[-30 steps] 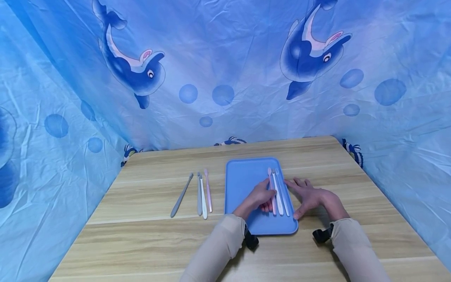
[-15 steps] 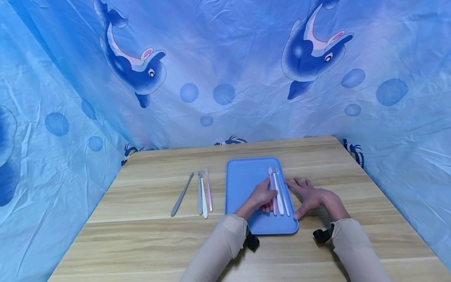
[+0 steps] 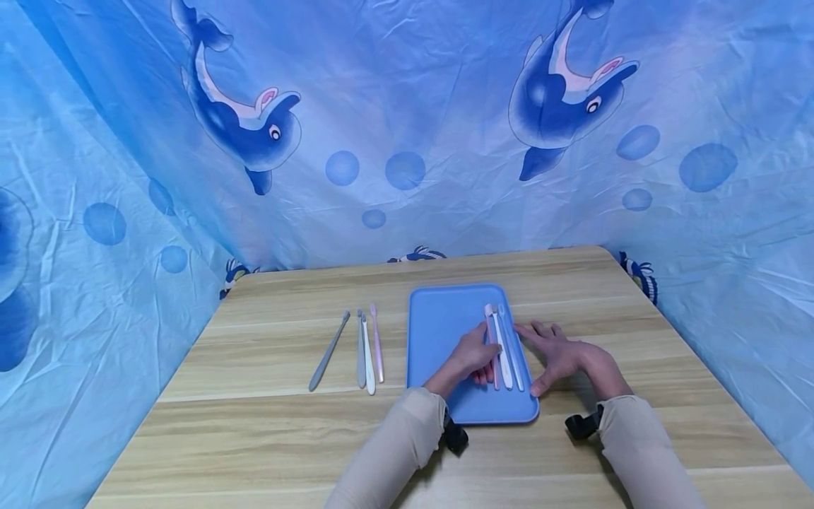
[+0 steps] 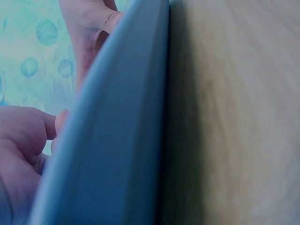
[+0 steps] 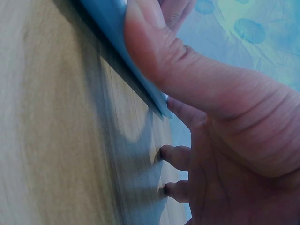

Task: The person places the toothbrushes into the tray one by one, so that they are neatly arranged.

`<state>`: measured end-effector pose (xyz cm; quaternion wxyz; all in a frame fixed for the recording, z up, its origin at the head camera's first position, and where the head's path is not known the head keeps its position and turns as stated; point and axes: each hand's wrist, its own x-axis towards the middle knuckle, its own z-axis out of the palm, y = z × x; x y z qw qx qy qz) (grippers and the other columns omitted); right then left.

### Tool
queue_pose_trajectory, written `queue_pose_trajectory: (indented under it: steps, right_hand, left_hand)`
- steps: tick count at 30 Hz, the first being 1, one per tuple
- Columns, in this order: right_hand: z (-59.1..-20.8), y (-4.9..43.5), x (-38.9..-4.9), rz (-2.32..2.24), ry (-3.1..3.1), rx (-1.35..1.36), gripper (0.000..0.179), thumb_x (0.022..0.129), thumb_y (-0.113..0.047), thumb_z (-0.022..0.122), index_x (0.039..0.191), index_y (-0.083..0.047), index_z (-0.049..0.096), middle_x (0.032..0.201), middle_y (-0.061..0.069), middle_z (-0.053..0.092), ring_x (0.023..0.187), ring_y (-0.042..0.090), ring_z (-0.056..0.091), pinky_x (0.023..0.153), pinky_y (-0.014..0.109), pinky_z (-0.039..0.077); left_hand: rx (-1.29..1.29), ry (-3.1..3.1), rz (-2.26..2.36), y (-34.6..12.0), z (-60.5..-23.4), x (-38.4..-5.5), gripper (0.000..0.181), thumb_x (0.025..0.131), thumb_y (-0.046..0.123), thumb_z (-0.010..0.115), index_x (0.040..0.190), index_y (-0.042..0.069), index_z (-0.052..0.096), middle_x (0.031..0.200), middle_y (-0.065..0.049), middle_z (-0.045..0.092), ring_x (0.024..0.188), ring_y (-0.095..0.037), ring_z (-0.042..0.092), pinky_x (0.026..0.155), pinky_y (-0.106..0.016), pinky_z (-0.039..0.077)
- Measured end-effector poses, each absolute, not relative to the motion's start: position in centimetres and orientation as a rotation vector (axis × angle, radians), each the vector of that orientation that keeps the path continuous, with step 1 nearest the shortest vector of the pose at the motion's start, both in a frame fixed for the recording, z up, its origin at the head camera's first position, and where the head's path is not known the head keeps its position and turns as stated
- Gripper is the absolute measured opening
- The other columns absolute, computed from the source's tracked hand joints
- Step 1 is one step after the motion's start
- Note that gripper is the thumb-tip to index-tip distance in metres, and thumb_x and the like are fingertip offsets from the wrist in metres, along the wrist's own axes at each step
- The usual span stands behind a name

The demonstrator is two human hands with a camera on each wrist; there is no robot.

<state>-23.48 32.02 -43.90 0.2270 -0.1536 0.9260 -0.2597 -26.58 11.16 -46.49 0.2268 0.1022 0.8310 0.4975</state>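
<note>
A blue tray (image 3: 445, 304) lies on the wooden table. Along its right side lie a pink toothbrush (image 3: 496, 382), a white toothbrush (image 3: 506, 375) and a light blue toothbrush (image 3: 511, 346), side by side with heads pointing away. Over the tray, my left hand (image 3: 470, 353) pinches the pink toothbrush around its middle, covering that part. Its index fingertip reaches the white one. My right hand (image 3: 566, 357) is spread at the tray's right edge, thumb against the rim near the front corner and index finger touching the side further back. In the left wrist view, the tray's wall (image 4: 117, 117) hides much of the work.
Left of the tray, on the table (image 3: 254, 424), lie a dark grey toothbrush (image 3: 327, 353) at a slant, a grey toothbrush (image 3: 360, 353), a white toothbrush (image 3: 368, 360) and a pink toothbrush (image 3: 378, 346). A blue dolphin-print curtain (image 3: 445, 106) surrounds the table's back and sides.
Both hands stay in place. The head of the pink toothbrush in the tray has turned slightly; the view itself has shifted a little.
</note>
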Motion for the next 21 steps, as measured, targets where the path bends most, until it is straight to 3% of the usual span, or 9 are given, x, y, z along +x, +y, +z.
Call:
queue_pose_trajectory:
  steps: [21]
  right_hand:
    - [-43.70,32.01,-23.28,-0.730,2.553,-0.454,0.133,0.064,-0.058,0.088,0.161,-0.010,0.009,0.161,0.039,-0.003,0.141,0.071,-0.008,0.102,0.091,0.008]
  left_hand:
    - [0.298,2.309,1.296,10.22,-45.58,-26.37,0.071,0.101,0.022,0.056,0.161,0.015,0.019,0.052,-0.009,0.060,0.035,-0.017,0.051,0.030,-0.025,0.041]
